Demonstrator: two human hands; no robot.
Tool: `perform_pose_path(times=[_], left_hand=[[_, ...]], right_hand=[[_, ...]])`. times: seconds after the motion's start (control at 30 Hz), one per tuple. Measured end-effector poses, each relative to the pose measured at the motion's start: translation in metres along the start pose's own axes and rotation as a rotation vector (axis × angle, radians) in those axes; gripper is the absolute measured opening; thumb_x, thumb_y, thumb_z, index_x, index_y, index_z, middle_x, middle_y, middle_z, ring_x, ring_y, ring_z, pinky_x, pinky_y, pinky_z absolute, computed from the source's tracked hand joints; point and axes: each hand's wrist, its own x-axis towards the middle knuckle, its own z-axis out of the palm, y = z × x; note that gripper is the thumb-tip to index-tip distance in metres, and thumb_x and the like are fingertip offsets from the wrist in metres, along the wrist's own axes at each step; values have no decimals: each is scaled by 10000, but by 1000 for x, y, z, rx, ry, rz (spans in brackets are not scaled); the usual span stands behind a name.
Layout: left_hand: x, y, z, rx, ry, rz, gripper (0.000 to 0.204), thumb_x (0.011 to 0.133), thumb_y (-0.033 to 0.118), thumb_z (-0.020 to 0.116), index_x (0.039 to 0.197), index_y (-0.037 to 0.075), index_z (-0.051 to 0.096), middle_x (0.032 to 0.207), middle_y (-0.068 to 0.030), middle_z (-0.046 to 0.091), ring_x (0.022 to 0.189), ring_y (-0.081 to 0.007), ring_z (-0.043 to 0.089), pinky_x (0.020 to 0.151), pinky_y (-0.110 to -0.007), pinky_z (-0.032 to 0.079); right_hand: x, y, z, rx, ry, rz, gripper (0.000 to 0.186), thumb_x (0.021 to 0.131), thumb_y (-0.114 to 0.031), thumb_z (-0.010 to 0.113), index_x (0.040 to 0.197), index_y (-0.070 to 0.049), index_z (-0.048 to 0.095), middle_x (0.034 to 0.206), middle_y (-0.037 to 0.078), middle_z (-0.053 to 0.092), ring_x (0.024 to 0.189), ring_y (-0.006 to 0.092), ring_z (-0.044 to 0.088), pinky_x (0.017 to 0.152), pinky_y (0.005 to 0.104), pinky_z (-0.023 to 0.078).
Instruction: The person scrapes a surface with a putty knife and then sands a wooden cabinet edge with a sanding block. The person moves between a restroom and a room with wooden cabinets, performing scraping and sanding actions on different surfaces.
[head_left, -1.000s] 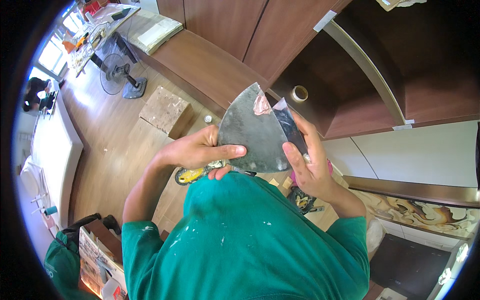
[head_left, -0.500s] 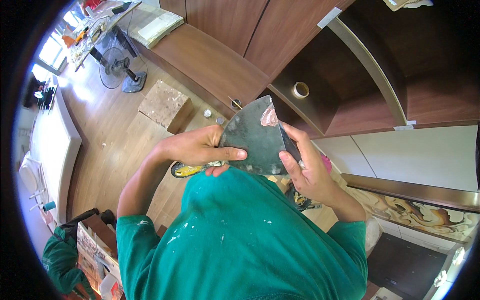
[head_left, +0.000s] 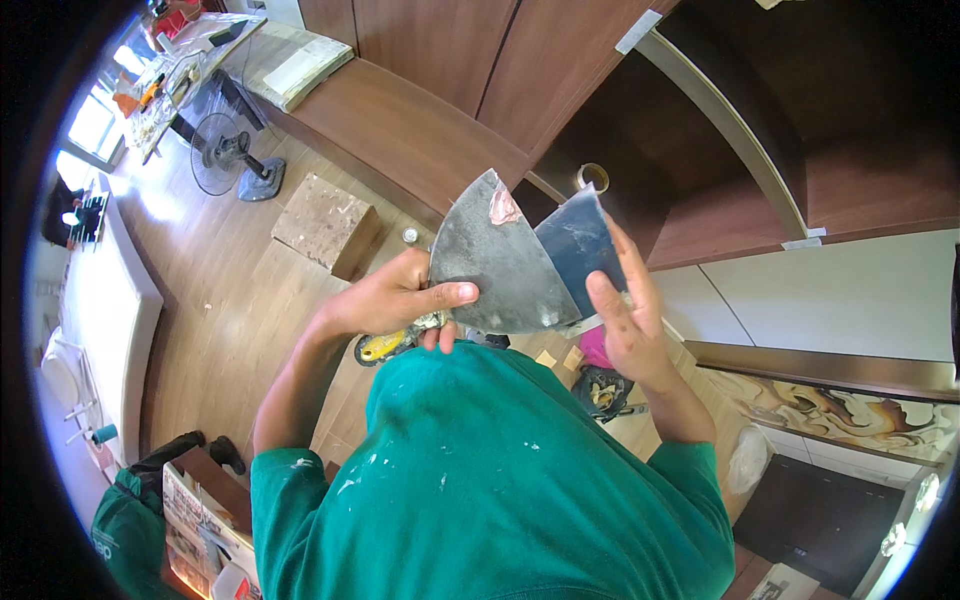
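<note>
Right hand (head_left: 638, 335) grips blue blade (head_left: 578, 255), fingertips hidden behind. Left hand (head_left: 395, 297) grips grey blade (head_left: 490, 265), some fingers hidden. Two blades before chest, contact unclear; one pink dab (head_left: 504, 207) on grey.

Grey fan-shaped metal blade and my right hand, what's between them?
In the head view, a flat dark blue blade lies between the grey blade and your right hand, which holds it.

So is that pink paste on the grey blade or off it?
On: the pink paste sits in a small lump near the upper tip of the grey blade, which the left hand holds.
</note>
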Motion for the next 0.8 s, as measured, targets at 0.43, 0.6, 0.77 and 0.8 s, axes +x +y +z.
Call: perform_pose_path(times=[0.43, 0.6, 0.77, 0.8], left_hand=[[-12, 14, 19, 44, 230, 117, 456, 1040, 371, 674, 1245, -34, 627, 885, -61, 690, 676, -98, 637, 569, -284, 532], [-20, 21, 22, 105, 285, 83, 557, 1033, 425, 671, 1336, -27, 550, 851, -64, 672, 653, -95, 623, 557, -283, 503], [-19, 19, 22, 148, 302, 131, 598, 1035, 426, 664, 1397, -24, 510, 898, -81, 684, 629, -102, 618, 564, -292, 508], [-19, 17, 22, 151, 305, 135, 608, 1035, 425, 665, 1412, -22, 499, 908, -83, 687, 627, -105, 619, 568, -295, 512]], right_hand=[[-10, -9, 24, -1, -45, 42, 587, 1057, -251, 623, 1502, 57, 399, 1456, 161, 512, 1370, 211, 480, 1175, 379, 347], [-12, -2, 28, -22, -47, -45, 624, 1085, -242, 577, 1573, 54, 325, 1566, 187, 446, 1449, 246, 436, 1210, 394, 316], [-13, 6, 26, -92, -62, -82, 618, 1092, -270, 564, 1578, 36, 338, 1572, 212, 461, 1440, 273, 475, 1192, 399, 354], [-13, 7, 25, -112, -68, -81, 616, 1091, -269, 566, 1576, 36, 340, 1571, 216, 464, 1440, 281, 479, 1187, 400, 362]])
